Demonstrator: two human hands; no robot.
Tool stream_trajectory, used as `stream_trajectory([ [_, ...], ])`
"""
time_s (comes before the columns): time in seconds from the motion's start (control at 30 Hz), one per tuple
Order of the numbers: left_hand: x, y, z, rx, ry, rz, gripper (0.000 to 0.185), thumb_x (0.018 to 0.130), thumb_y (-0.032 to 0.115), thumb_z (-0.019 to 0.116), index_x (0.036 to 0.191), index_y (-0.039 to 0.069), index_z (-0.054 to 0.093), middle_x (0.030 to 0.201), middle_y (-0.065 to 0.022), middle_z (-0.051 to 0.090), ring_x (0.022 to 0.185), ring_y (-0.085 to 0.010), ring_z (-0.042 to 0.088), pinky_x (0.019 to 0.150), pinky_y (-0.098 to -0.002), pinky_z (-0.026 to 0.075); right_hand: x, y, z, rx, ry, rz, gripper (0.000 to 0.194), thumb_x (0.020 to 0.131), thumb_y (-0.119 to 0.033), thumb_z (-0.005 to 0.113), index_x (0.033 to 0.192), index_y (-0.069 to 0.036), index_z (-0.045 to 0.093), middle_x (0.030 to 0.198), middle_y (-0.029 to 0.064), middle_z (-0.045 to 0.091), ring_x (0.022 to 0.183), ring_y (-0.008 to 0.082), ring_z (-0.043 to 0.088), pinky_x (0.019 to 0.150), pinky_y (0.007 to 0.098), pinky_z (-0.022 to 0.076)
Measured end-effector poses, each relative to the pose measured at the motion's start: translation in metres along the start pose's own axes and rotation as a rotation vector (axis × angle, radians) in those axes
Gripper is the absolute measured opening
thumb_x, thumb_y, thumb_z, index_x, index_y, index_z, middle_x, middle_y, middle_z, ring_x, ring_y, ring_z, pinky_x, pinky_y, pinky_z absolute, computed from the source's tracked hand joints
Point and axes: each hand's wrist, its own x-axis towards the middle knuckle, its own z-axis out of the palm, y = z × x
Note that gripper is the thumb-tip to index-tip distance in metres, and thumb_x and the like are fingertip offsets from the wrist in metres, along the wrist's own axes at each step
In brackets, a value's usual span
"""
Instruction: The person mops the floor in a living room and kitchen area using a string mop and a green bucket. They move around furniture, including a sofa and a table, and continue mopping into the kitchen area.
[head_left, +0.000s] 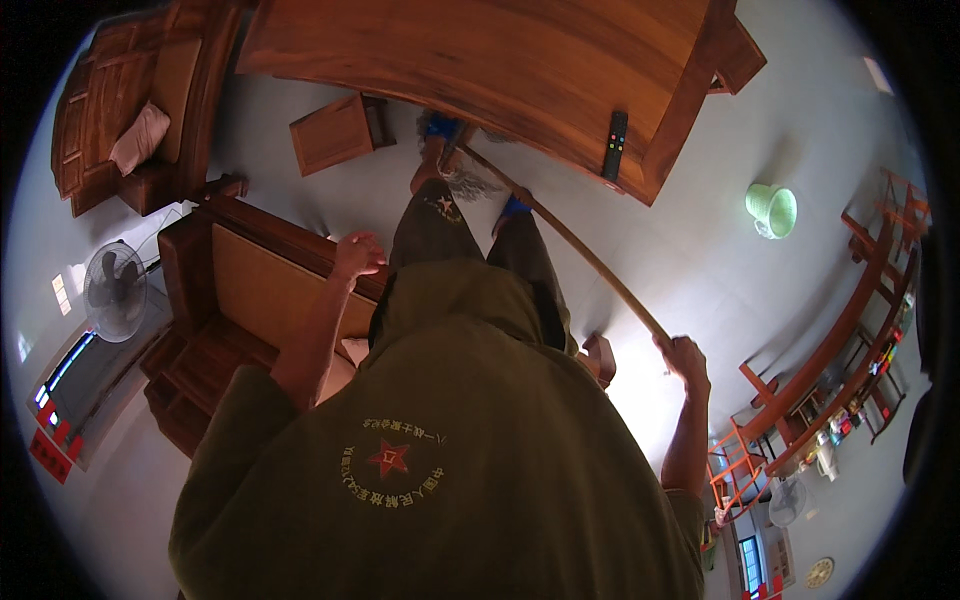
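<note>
My right hand is closed around the upper end of a long wooden mop handle. The handle slants down to the floor by my feet, where grey mop strands spread out beside my blue footwear. Part of the mop head is hidden by my foot and the table edge. My left hand holds nothing; its fingers are loosely bent and apart, above the edge of a wooden sofa.
A wooden table bearing a black remote control stands before me. A small wooden stool lies left of my feet. A light green basket stands on the floor to the right. A standing fan is left of the sofa.
</note>
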Motion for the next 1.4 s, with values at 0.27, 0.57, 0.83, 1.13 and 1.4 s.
stream_trajectory([
  [0.27, -0.025, -0.006, 0.015, 0.083, 0.047, -0.131, 0.029, 0.097, 0.022, 0.058, 0.121, 0.006, 0.057, 0.084, -0.009, 0.068, 0.065, -0.0189, 0.069, 0.055, -0.0368, 0.058, -0.015, 0.107, 0.061, 0.099, -0.137, 0.101, 0.069, 0.086, -0.068, 0.059, 0.072, -0.002, 0.069, 0.062, 0.0123, 0.066, 0.059, 0.0269, 0.066, 0.058, 0.0416, 0.0512],
  [0.57, -0.019, -0.004, 0.033, -0.003, 0.044, -0.098, 0.03, 0.096, 0.02, 0.058, 0.121, 0.004, 0.057, 0.086, -0.0117, 0.07, 0.065, -0.0193, 0.069, 0.055, -0.0365, 0.058, 0.007, 0.088, 0.051, 0.141, -0.18, 0.115, 0.074, 0.086, -0.071, 0.055, 0.074, 0.0, 0.069, 0.068, 0.0191, 0.068, 0.071, 0.0349, 0.071, 0.069, 0.0458, 0.0552],
  [0.83, -0.036, -0.009, 0.026, 0.051, 0.025, -0.14, 0.031, 0.095, 0.02, 0.06, 0.121, 0.005, 0.057, 0.083, -0.0097, 0.069, 0.063, -0.0196, 0.068, 0.052, -0.0361, 0.057, -0.016, 0.137, 0.026, 0.151, -0.188, 0.163, 0.063, 0.085, -0.064, 0.063, 0.072, -0.004, 0.07, 0.062, 0.0102, 0.067, 0.061, 0.026, 0.069, 0.059, 0.0394, 0.0528],
  [1.13, -0.018, 0.043, 0.05, 0.127, 0.004, -0.094, 0.027, 0.096, 0.022, 0.062, 0.116, 0.004, 0.058, 0.086, -0.0071, 0.068, 0.067, -0.0176, 0.068, 0.055, -0.0336, 0.056, 0.033, 0.107, 0.036, 0.103, -0.08, 0.066, 0.074, 0.086, -0.072, 0.054, 0.075, -0.001, 0.07, 0.065, 0.0172, 0.067, 0.069, 0.0373, 0.07, 0.068, 0.0482, 0.0541],
  [1.4, -0.023, 0.031, 0.05, 0.114, 0.003, -0.086, 0.029, 0.094, 0.02, 0.058, 0.12, 0.006, 0.058, 0.085, -0.0082, 0.068, 0.065, -0.0174, 0.068, 0.054, -0.033, 0.056, -0.014, 0.104, 0.023, -0.091, 0.037, 0.017, 0.061, 0.092, -0.06, 0.052, 0.083, -0.002, 0.069, 0.076, 0.0207, 0.07, 0.078, 0.0382, 0.07, 0.073, 0.0485, 0.0543],
])
